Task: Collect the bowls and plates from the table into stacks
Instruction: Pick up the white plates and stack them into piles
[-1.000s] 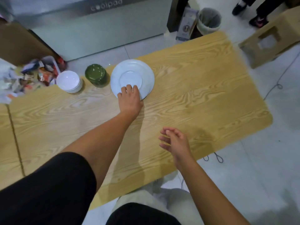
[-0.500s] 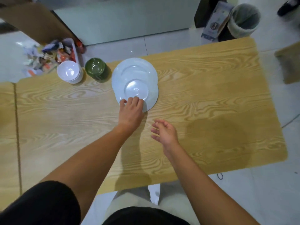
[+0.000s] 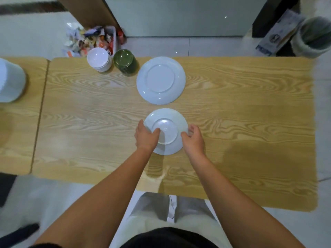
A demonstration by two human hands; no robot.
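While the wooden table (image 3: 250,108) is bearing the larger white plate (image 3: 160,80) toward its far side, the smaller white plate (image 3: 166,131) is being held just nearer the person, the left hand (image 3: 146,136) and right hand (image 3: 193,138) gripping its opposite rims; it is probably needing a level lift, centred over the larger plate.

Small round white glossy plate (image 3: 166,131): level, mid wooden table (image 3: 250,104), toward near edge. Left hand (image 3: 146,136) grips its left rim, right hand (image 3: 194,138) its right rim, thumbs on upper face. Lifted or resting: cannot tell.

Larger round white plate (image 3: 160,80): flat on table, just beyond small plate, narrow gap between.

Dark green glossy bowls (image 3: 125,62): stacked, far edge, just left of larger plate.

White bowls (image 3: 99,59): stacked, upright, just left of green ones.
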